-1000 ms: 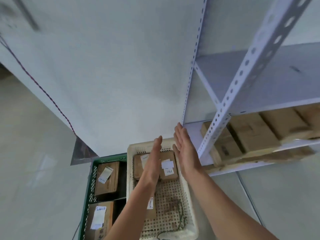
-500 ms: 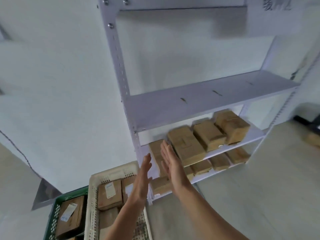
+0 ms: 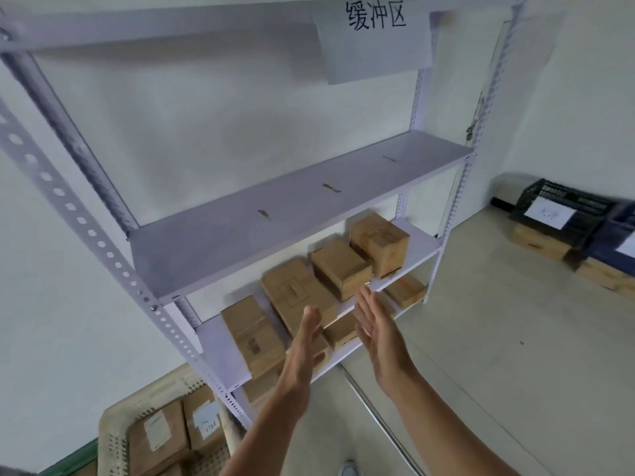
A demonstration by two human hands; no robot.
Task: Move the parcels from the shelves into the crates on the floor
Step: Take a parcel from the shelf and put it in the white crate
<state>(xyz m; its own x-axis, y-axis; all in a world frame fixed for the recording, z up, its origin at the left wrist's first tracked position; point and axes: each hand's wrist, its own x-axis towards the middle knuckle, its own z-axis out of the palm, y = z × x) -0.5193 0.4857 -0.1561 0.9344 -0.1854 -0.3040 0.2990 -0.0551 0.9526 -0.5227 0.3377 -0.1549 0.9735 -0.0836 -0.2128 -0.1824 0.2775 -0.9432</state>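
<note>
Room: a pale wall (image 3: pixel 206 115) stands behind a white metal rack (image 3: pixel 86 228) of punched angle posts, with grey floor (image 3: pixel 498 355) spreading to the rack's right.
Rack top: a paper sign (image 3: pixel 374 39) with three handwritten characters hangs from the top rail.
Upper shelf (image 3: pixel 275 218): a white board with a few small brown marks.
Parcel shelf (image 3: pixel 220 341): one level lower in the rack, it carries a row of four brown parcels (image 3: pixel 340 267) set side by side from left to right.
Bottom level: lower parcels (image 3: pixel 405 290) sit under that row, partly hidden by the board above.
My left hand (image 3: pixel 304 345): raised in front of the rack's parcel shelf, fingers straight and together, palm turned inward. It holds nothing. Its fingertips overlap the second box in the row, and I cannot tell if they touch it.
My right hand (image 3: pixel 378 328): level with the left and a gap apart from it, flat and open, palm facing the other palm. It grips nothing.
Cream crate (image 3: pixel 117 431): on the floor at the rack's left foot, with labelled crate parcels (image 3: pixel 158 438) lying inside.
Green crate (image 3: pixel 75 458): only a strip of rim shows, beyond the cream crate on the side away from the rack.
Dark crates (image 3: pixel 563 211): well to the rack's right by the wall. One bears a paper label (image 3: pixel 549 213), and cardboard boxes (image 3: pixel 539 242) lie beneath.
</note>
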